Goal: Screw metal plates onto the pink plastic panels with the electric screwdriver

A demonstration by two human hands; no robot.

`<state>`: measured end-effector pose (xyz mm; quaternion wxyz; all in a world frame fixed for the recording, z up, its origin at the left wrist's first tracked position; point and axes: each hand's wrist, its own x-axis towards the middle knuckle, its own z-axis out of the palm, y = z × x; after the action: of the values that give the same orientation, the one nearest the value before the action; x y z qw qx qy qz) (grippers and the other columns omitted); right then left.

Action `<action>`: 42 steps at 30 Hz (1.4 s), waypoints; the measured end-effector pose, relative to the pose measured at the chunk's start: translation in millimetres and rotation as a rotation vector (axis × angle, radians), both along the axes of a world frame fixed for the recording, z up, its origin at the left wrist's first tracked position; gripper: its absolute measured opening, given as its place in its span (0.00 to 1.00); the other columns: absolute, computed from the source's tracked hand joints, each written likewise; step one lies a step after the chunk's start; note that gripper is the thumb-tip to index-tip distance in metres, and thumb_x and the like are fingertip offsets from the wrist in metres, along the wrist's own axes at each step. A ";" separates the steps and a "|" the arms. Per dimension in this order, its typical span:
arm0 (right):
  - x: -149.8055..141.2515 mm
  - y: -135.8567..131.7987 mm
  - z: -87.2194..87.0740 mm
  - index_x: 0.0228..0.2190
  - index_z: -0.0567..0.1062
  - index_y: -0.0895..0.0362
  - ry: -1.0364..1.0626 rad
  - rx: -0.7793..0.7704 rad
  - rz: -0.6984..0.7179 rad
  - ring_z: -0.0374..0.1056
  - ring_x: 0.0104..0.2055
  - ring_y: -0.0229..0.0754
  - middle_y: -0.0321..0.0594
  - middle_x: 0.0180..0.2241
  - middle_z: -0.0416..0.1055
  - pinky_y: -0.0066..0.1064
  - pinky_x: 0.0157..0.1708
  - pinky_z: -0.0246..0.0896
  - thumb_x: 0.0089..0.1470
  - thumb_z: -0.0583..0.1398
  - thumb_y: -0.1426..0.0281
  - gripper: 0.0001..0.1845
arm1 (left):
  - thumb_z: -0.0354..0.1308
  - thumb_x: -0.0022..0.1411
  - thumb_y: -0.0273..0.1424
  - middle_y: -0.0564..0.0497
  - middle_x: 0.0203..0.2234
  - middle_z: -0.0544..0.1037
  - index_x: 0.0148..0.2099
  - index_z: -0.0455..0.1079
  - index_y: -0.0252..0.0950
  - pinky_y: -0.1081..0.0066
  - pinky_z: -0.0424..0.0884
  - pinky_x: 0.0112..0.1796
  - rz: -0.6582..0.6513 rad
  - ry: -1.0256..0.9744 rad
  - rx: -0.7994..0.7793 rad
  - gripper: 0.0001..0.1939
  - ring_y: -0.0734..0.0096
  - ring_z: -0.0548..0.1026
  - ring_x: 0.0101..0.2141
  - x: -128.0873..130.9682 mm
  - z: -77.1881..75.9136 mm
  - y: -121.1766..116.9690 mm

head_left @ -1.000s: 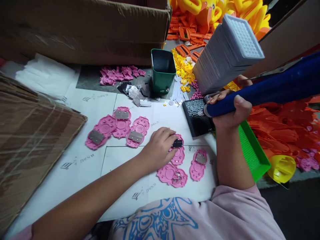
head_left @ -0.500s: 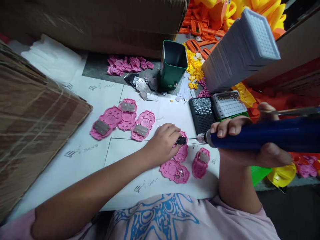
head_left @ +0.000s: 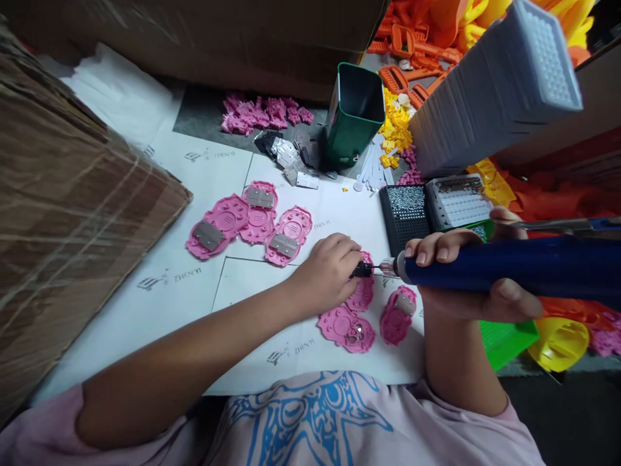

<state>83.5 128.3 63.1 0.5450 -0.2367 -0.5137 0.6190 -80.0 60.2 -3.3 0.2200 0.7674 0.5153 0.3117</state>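
Note:
My left hand (head_left: 330,268) is curled over a pink plastic plate (head_left: 361,294) on the white paper, pinching a small dark metal piece (head_left: 361,270) against it. My right hand (head_left: 466,275) is wrapped round a blue electric screwdriver (head_left: 509,265), held level, its tip touching that dark piece. Two more pink plates lie just below: one with loose screws on it (head_left: 347,329) and one with a metal clip (head_left: 398,315). A black tray of screws (head_left: 406,213) sits behind the screwdriver tip.
Several finished pink plates with metal clips (head_left: 252,223) lie to the left. A green tin (head_left: 353,116), a grey stack of trays (head_left: 490,103), a white tray (head_left: 458,202), a green tray (head_left: 507,336), cardboard boxes (head_left: 72,220) and orange and yellow parts (head_left: 402,77) surround the paper.
My right hand brought the screwdriver down from the black screw tray and swung its tip left onto the dark piece under my left fingers. The left hand stayed on the plate.

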 end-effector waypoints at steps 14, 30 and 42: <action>8.8 3.7 -12.9 0.40 0.73 0.42 0.044 0.064 0.053 0.67 0.25 0.42 0.33 0.26 0.71 0.40 0.30 0.65 0.44 0.63 0.61 0.18 | 0.58 0.58 0.26 0.41 0.45 0.73 0.45 0.69 0.29 0.55 0.65 0.49 -0.012 0.016 -0.027 0.13 0.53 0.65 0.49 -1.0 0.7 -0.1; 0.2 6.0 -3.5 0.28 0.76 0.54 -0.177 0.109 0.136 0.65 0.23 0.43 0.37 0.21 0.66 0.40 0.26 0.63 0.42 0.63 0.56 0.15 | 0.58 0.56 0.26 0.42 0.43 0.73 0.44 0.70 0.29 0.58 0.65 0.46 0.012 0.083 -0.118 0.12 0.55 0.65 0.47 4.8 5.2 1.3; -7.9 7.4 0.1 0.31 0.76 0.50 -0.082 0.139 0.133 0.65 0.22 0.41 0.34 0.21 0.67 0.36 0.23 0.63 0.41 0.62 0.62 0.11 | 0.56 0.59 0.30 0.42 0.39 0.72 0.41 0.70 0.29 0.59 0.64 0.43 0.023 0.154 -0.123 0.09 0.57 0.64 0.41 6.9 4.3 2.0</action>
<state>75.7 135.7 63.2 0.4963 -0.1886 -0.5919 0.6064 -73.1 62.3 1.0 0.2229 0.7681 0.5578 0.2218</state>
